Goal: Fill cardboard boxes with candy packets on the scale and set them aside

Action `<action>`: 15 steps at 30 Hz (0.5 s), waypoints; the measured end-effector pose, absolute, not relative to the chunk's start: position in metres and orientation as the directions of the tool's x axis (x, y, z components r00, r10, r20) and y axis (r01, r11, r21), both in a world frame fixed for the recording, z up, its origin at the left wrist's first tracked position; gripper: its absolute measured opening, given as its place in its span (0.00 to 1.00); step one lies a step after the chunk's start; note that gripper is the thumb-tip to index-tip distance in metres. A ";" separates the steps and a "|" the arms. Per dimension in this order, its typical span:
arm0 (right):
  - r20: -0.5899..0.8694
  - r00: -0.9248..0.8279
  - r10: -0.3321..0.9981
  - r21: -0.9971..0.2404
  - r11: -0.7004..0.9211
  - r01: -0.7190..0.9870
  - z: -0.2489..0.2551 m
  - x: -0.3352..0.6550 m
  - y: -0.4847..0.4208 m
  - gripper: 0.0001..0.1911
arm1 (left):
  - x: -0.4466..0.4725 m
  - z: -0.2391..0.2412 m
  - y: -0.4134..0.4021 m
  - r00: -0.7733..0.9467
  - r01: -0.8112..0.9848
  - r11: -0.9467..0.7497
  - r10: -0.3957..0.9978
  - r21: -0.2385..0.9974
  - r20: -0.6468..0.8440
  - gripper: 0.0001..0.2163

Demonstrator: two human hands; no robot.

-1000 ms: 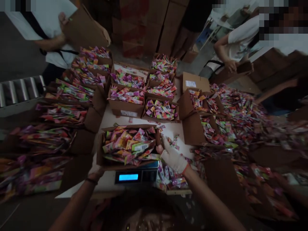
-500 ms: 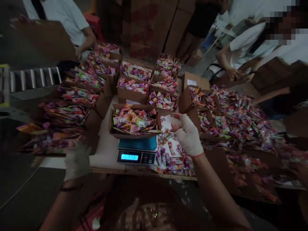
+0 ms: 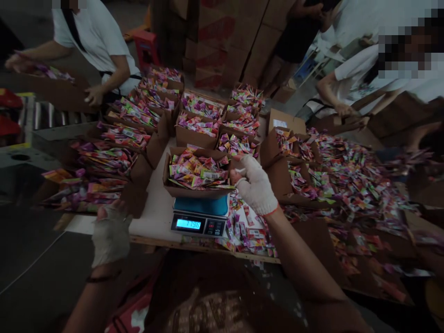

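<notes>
Gloved hands beside an open brown cardboard box (image 3: 197,185) of bright sweet packets, which sits on a blue-topped digital scale (image 3: 200,217) with a lit display.

The right hand (image 3: 255,187), in a white knit glove, hovers just beside the box's right wall, fingers curled narrow; whether it holds anything cannot be told. The left hand (image 3: 110,233), gloved and loosely closed, hangs off the table's near edge, well apart. More packed cardboard boxes (image 3: 197,129) crowd behind, loose colourful packets (image 3: 248,231) lie right of the scale, and a co-worker's hand (image 3: 93,96) holds a carton at far left.
</notes>
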State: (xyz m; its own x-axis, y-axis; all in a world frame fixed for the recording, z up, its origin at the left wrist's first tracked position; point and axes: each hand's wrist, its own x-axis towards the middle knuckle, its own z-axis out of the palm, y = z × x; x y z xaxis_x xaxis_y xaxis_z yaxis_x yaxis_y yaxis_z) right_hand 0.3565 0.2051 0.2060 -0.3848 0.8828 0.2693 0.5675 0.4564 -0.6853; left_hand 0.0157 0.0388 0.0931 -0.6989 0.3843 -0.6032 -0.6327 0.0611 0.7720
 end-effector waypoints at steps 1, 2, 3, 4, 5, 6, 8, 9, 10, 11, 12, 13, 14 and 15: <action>0.275 -0.393 0.878 -0.687 0.465 0.559 0.206 0.355 0.206 0.18 | 0.018 0.098 0.041 -0.695 -0.641 0.056 0.378 0.765 -0.611 0.19; 0.276 -0.401 0.874 -0.687 0.471 0.554 0.206 0.354 0.207 0.18 | 0.020 0.102 0.044 -0.691 -0.651 0.053 0.371 0.757 -0.620 0.20; 0.274 -0.407 0.871 -0.685 0.474 0.554 0.205 0.354 0.208 0.18 | 0.023 0.107 0.048 -0.685 -0.660 0.053 0.368 0.749 -0.629 0.20; 0.271 -0.409 0.872 -0.680 0.473 0.559 0.204 0.355 0.209 0.18 | 0.026 0.111 0.051 -0.682 -0.666 0.051 0.365 0.745 -0.634 0.20; 0.266 -0.405 0.875 -0.674 0.469 0.571 0.202 0.357 0.210 0.19 | 0.028 0.114 0.055 -0.680 -0.666 0.050 0.370 0.744 -0.633 0.20; 0.259 -0.390 0.884 -0.666 0.456 0.591 0.199 0.359 0.212 0.20 | 0.031 0.116 0.060 -0.679 -0.662 0.053 0.379 0.748 -0.628 0.20; 0.230 -0.322 0.918 -0.651 0.391 0.651 0.189 0.365 0.215 0.25 | 0.036 0.112 0.070 -0.678 -0.644 0.071 0.408 0.762 -0.611 0.20; 0.200 -0.267 0.943 -0.651 0.331 0.683 0.183 0.368 0.217 0.29 | 0.038 0.106 0.076 -0.679 -0.626 0.089 0.425 0.775 -0.598 0.19; 0.154 -0.208 0.966 -0.657 0.257 0.708 0.175 0.370 0.219 0.35 | 0.041 0.099 0.082 -0.681 -0.603 0.116 0.441 0.789 -0.585 0.18; 0.093 -0.156 0.983 -0.670 0.178 0.721 0.167 0.372 0.220 0.40 | 0.043 0.089 0.088 -0.681 -0.578 0.151 0.452 0.802 -0.576 0.17; 0.017 -0.120 0.993 -0.686 0.099 0.721 0.158 0.372 0.221 0.43 | 0.047 0.079 0.095 -0.682 -0.553 0.188 0.458 0.812 -0.570 0.16; -0.073 -0.106 0.992 -0.705 0.024 0.709 0.150 0.371 0.220 0.44 | 0.050 0.069 0.102 -0.679 -0.532 0.225 0.462 0.816 -0.571 0.14; -0.174 -0.109 0.979 -0.725 -0.052 0.686 0.141 0.368 0.220 0.42 | 0.054 0.059 0.110 -0.674 -0.515 0.260 0.467 0.817 -0.573 0.13; -0.281 -0.121 0.952 -0.743 -0.136 0.656 0.133 0.365 0.220 0.39 | 0.058 0.051 0.118 -0.665 -0.499 0.282 0.483 0.820 -0.570 0.11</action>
State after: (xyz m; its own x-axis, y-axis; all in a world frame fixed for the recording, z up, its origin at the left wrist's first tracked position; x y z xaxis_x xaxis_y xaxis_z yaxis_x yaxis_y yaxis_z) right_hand 0.3649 0.2195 0.1327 -0.1213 0.9520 -0.2810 0.6555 -0.1358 -0.7429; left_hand 0.0576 0.1179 0.0507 -0.6648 0.4825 -0.5703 -0.4988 0.2816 0.8197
